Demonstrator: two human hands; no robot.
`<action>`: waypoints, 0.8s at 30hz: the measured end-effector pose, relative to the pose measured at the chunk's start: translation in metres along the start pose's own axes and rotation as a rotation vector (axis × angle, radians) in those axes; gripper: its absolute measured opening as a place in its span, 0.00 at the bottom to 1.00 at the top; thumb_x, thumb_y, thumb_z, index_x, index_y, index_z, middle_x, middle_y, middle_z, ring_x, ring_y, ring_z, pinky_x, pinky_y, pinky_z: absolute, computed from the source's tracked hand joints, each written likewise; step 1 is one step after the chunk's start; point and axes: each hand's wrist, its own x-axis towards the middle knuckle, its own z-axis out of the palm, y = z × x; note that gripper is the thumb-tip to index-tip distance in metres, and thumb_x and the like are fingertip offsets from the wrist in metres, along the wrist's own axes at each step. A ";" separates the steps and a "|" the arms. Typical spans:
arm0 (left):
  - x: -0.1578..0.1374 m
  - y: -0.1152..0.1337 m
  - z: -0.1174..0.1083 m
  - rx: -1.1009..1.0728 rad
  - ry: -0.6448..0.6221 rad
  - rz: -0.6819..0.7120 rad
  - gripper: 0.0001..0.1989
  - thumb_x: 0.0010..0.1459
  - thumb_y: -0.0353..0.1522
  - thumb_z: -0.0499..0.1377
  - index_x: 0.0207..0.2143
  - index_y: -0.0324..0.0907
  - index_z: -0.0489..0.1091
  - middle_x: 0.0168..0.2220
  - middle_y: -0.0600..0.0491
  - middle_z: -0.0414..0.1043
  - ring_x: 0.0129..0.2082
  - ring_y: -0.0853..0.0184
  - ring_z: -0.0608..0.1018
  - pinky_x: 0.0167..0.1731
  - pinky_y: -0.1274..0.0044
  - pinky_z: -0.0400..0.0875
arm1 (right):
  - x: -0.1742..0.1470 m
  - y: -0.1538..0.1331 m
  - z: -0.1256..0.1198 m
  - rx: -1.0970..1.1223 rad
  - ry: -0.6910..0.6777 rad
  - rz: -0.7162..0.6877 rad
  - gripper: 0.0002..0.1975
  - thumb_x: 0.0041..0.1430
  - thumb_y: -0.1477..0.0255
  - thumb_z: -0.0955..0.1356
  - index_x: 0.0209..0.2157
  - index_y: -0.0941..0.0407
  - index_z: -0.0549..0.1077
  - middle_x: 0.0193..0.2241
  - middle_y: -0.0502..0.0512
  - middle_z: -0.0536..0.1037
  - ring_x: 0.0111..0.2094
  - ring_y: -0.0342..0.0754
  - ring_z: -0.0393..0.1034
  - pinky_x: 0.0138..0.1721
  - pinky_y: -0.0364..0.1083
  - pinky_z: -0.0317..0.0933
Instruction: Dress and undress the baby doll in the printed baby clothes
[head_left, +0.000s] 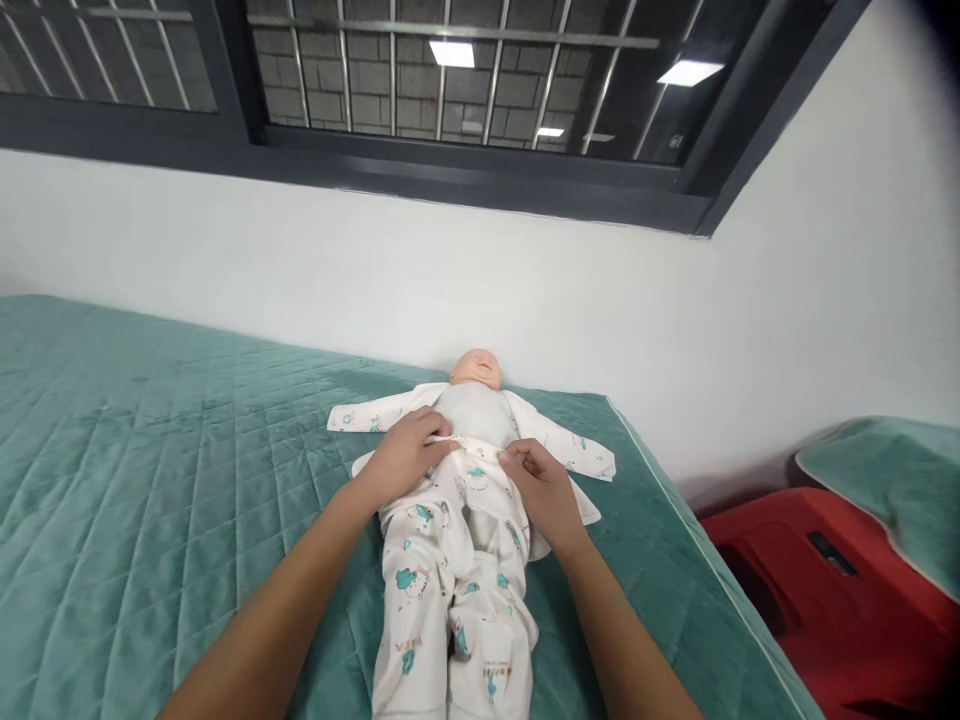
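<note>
A baby doll (pixel 478 369) lies on its back, head toward the wall, its body covered by a light grey-white fabric (pixel 480 412). Its white printed jacket (pixel 555 437) lies spread open, with both sleeves stretched out sideways. White printed pants (pixel 420 580) cover the legs and reach up to the waist. My left hand (pixel 411 452) grips the pants' waistband on the left side, thumb along the edge. On the right side, my right hand (pixel 541 488) pinches the same waistband. The fingertips of both hands are partly hidden by cloth.
A green quilted cover (pixel 187 500) lies under the doll, its piped edge (pixel 705 560) running along the right. Beyond that edge stands a red plastic stool (pixel 840 590) with green cloth (pixel 892 480) behind it. A white wall (pixel 375 270) and barred window (pixel 465 90) are at the back.
</note>
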 end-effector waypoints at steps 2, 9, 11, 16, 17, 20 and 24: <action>-0.001 -0.007 0.001 -0.091 0.095 -0.095 0.11 0.60 0.40 0.55 0.29 0.42 0.66 0.31 0.55 0.68 0.34 0.66 0.69 0.36 0.75 0.62 | 0.002 -0.002 0.000 0.020 -0.011 0.035 0.15 0.59 0.57 0.69 0.31 0.55 0.69 0.24 0.47 0.63 0.27 0.43 0.55 0.29 0.43 0.51; -0.006 -0.030 -0.002 -0.264 0.130 -0.296 0.16 0.54 0.45 0.59 0.28 0.42 0.68 0.27 0.57 0.68 0.30 0.68 0.68 0.31 0.78 0.62 | 0.003 -0.001 -0.021 0.014 -0.248 0.079 0.19 0.59 0.55 0.68 0.28 0.56 0.64 0.23 0.45 0.60 0.26 0.41 0.52 0.28 0.42 0.48; -0.009 -0.032 -0.008 -0.349 0.034 -0.358 0.17 0.53 0.47 0.60 0.28 0.41 0.68 0.27 0.57 0.68 0.28 0.69 0.68 0.29 0.79 0.62 | 0.002 0.001 -0.031 0.026 -0.321 0.076 0.18 0.61 0.56 0.68 0.29 0.56 0.64 0.24 0.46 0.60 0.27 0.41 0.53 0.28 0.42 0.50; -0.018 -0.034 -0.025 -0.462 -0.183 -0.449 0.19 0.52 0.48 0.61 0.30 0.41 0.69 0.27 0.56 0.67 0.26 0.71 0.67 0.26 0.81 0.59 | -0.002 0.004 -0.046 0.084 -0.479 0.114 0.09 0.62 0.64 0.66 0.36 0.56 0.66 0.30 0.48 0.68 0.31 0.43 0.60 0.31 0.42 0.54; -0.019 -0.035 -0.027 -0.463 -0.214 -0.443 0.18 0.52 0.48 0.61 0.31 0.41 0.70 0.28 0.56 0.68 0.27 0.71 0.67 0.26 0.81 0.60 | -0.003 0.003 -0.046 0.089 -0.495 0.120 0.07 0.61 0.66 0.66 0.36 0.56 0.67 0.30 0.49 0.69 0.32 0.44 0.61 0.32 0.43 0.55; -0.022 -0.038 -0.030 -0.462 -0.298 -0.415 0.18 0.52 0.47 0.61 0.34 0.42 0.70 0.29 0.55 0.70 0.28 0.69 0.69 0.26 0.80 0.60 | -0.004 0.003 -0.043 -0.029 -0.460 0.132 0.04 0.53 0.73 0.67 0.32 0.56 0.67 0.28 0.49 0.69 0.30 0.44 0.60 0.31 0.43 0.55; -0.023 -0.039 -0.032 -0.434 -0.341 -0.400 0.15 0.52 0.44 0.61 0.35 0.43 0.68 0.29 0.56 0.69 0.28 0.70 0.68 0.25 0.81 0.59 | -0.002 0.007 -0.033 -0.267 -0.326 0.180 0.05 0.45 0.76 0.66 0.27 0.56 0.65 0.24 0.46 0.66 0.27 0.43 0.57 0.27 0.42 0.51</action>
